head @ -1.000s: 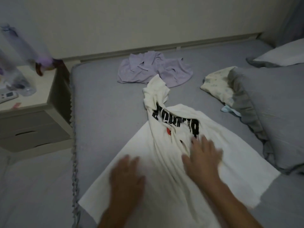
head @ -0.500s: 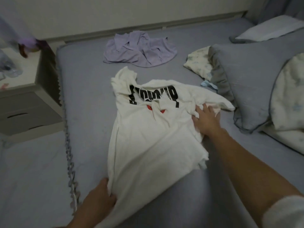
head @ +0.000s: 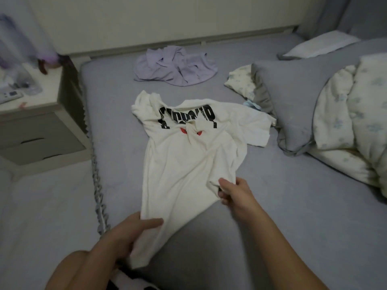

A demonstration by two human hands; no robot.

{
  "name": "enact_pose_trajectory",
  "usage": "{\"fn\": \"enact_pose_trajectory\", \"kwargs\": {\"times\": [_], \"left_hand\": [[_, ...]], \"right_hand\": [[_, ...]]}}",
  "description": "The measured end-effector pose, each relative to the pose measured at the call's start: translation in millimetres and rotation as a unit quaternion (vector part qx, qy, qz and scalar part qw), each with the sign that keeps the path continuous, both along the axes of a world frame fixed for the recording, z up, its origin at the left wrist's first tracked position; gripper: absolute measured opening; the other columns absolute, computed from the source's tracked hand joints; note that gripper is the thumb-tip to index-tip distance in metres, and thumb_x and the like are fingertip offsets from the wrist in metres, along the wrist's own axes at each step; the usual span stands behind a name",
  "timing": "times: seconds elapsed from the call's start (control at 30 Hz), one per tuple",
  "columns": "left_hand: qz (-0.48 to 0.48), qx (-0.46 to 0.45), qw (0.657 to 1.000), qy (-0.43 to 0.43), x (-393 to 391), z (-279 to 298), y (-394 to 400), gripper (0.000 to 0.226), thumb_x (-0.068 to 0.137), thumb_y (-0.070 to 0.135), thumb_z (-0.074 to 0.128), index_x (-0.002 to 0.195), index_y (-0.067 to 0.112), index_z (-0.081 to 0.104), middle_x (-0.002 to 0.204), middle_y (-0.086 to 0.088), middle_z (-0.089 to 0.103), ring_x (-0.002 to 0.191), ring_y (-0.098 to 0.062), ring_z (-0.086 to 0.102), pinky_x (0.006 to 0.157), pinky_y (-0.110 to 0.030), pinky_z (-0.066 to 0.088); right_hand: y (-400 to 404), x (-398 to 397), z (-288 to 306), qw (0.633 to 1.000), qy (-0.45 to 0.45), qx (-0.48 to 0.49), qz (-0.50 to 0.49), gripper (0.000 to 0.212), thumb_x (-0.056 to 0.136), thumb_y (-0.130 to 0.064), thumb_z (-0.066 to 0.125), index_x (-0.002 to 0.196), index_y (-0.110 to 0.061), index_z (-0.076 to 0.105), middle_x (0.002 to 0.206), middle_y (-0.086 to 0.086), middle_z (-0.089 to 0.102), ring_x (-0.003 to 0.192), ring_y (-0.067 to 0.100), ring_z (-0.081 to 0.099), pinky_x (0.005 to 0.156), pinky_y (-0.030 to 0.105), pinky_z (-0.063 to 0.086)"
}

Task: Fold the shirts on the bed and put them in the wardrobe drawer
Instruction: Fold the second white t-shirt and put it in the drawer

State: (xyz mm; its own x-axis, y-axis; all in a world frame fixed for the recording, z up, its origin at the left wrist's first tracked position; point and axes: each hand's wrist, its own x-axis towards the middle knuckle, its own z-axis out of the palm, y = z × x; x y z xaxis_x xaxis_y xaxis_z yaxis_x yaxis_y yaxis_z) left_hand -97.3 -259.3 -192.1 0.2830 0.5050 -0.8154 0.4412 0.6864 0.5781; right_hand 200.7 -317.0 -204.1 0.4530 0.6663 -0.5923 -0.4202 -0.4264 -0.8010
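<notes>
A white T-shirt with black lettering and a red mark lies crumpled face up on the grey bed. My left hand grips its lower hem at the near left corner, thumb on top of the cloth. My right hand pinches the bunched hem at the shirt's right side. A lilac shirt lies in a heap further back near the wall. No wardrobe drawer is in view.
A bedside table with two drawers and small items on top stands left of the bed. Grey pillows and a pale flowered duvet fill the right side. A white pillow lies at the back right.
My right hand came back from the shirt's sleeve area to its lower hem and now pinches it. My left hand's grip on the near hem corner is now in full view.
</notes>
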Motion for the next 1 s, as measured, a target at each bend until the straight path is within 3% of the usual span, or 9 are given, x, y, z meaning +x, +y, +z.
{"fn": "enact_pose_trajectory", "kwargs": {"times": [0.13, 0.27, 0.33, 0.43, 0.57, 0.67, 0.8, 0.9, 1.0], "left_hand": [[0.123, 0.039, 0.985, -0.118, -6.2, 21.0, -23.3, 0.029, 0.086, 0.001, 0.064, 0.115, -0.001, 0.065, 0.094, -0.007, 0.077, 0.082, -0.02, 0.075, 0.069, -0.031, 0.056], [0.3, 0.202, 0.912, -0.194, -23.8, 50.2, -34.9, 0.027, 0.093, -0.011, 0.052, 0.112, 0.008, 0.055, 0.072, 0.027, 0.071, 0.069, 0.01, 0.067, 0.063, -0.009, 0.053], [0.358, 0.165, 0.889, -0.233, -24.1, 49.6, -38.8, 0.022, 0.097, -0.006, 0.049, 0.113, 0.006, 0.055, 0.067, 0.019, 0.072, 0.068, 0.002, 0.069, 0.065, -0.017, 0.056], [0.387, -0.019, 0.895, -0.223, -11.1, 36.8, -41.0, 0.015, 0.096, 0.018, 0.056, 0.108, 0.015, 0.065, 0.083, 0.001, 0.076, 0.089, -0.02, 0.067, 0.082, -0.037, 0.054], [0.266, 0.032, 0.957, -0.11, -2.6, 19.4, -53.1, 0.035, 0.084, 0.0, 0.069, 0.118, 0.005, 0.061, 0.108, -0.018, 0.07, 0.092, -0.036, 0.068, 0.074, -0.046, 0.058], [0.194, -0.002, 0.977, -0.085, -10.3, 22.2, -52.8, 0.03, 0.079, -0.004, 0.062, 0.107, 0.006, 0.065, 0.083, -0.013, 0.072, 0.064, -0.027, 0.066, 0.042, -0.029, 0.049], [0.035, 0.013, 0.997, 0.065, -25.2, 21.9, -37.5, 0.034, 0.065, 0.009, 0.061, 0.099, 0.004, 0.061, 0.076, -0.01, 0.063, 0.057, -0.023, 0.057, 0.044, -0.022, 0.041], [-0.338, 0.153, 0.857, 0.357, -27.9, 18.2, -33.1, 0.04, 0.085, 0.021, 0.054, 0.123, 0.007, 0.055, 0.118, -0.01, 0.061, 0.103, -0.025, 0.061, 0.08, -0.029, 0.051], [-0.337, 0.236, 0.813, 0.413, -19.0, 15.0, -28.1, 0.042, 0.082, 0.028, 0.05, 0.121, 0.018, 0.038, 0.13, -0.01, 0.048, 0.121, -0.03, 0.05, 0.1, -0.043, 0.043]], "right_hand": [[-27.9, 3.0, 25.3, 0.988, 0.12, 0.062, -0.069, 0.015, 0.094, -0.006, 0.054, 0.082, -0.014, 0.052, 0.065, 0.002, 0.044, 0.05, 0.011, 0.032, 0.05, 0.026, 0.026], [-71.5, 40.2, 57.1, 0.946, 0.113, 0.201, -0.23, 0.024, 0.095, -0.006, 0.041, 0.1, -0.013, 0.063, 0.08, 0.0, 0.07, 0.067, 0.013, 0.064, 0.064, 0.024, 0.053], [-93.1, 55.2, 58.2, 0.925, 0.157, 0.217, -0.269, 0.039, 0.097, -0.016, 0.038, 0.129, -0.008, 0.06, 0.122, 0.01, 0.069, 0.113, 0.024, 0.064, 0.102, 0.036, 0.048], [-113.9, 49.8, 42.7, 0.935, 0.242, 0.144, -0.214, 0.05, 0.099, -0.039, 0.042, 0.138, -0.011, 0.055, 0.135, 0.015, 0.061, 0.128, 0.035, 0.052, 0.115, 0.051, 0.031], [-126.6, 30.7, 26.9, 0.987, 0.132, 0.008, -0.087, 0.038, 0.096, -0.025, 0.059, 0.131, -0.011, 0.057, 0.126, 0.017, 0.066, 0.117, 0.035, 0.061, 0.106, 0.053, 0.043], [-123.3, 38.7, 39.2, 0.997, -0.039, -0.065, -0.007, 0.038, 0.091, -0.001, 0.062, 0.129, -0.004, 0.057, 0.123, 0.021, 0.066, 0.105, 0.036, 0.065, 0.097, 0.053, 0.049], [-127.7, 80.5, 65.0, 0.974, -0.183, -0.135, 0.01, 0.036, 0.086, -0.003, 0.068, 0.121, -0.001, 0.063, 0.103, 0.015, 0.071, 0.086, 0.027, 0.069, 0.073, 0.035, 0.054], [-138.6, 98.9, 67.4, 0.873, -0.307, -0.321, 0.203, 0.043, 0.084, -0.021, 0.073, 0.123, -0.005, 0.062, 0.117, 0.013, 0.066, 0.095, 0.027, 0.062, 0.079, 0.03, 0.044], [-132.0, 95.2, 61.9, 0.776, -0.397, -0.403, 0.279, 0.058, 0.08, -0.03, 0.07, 0.129, -0.011, 0.047, 0.131, 0.017, 0.053, 0.11, 0.033, 0.055, 0.083, 0.033, 0.042]]}}
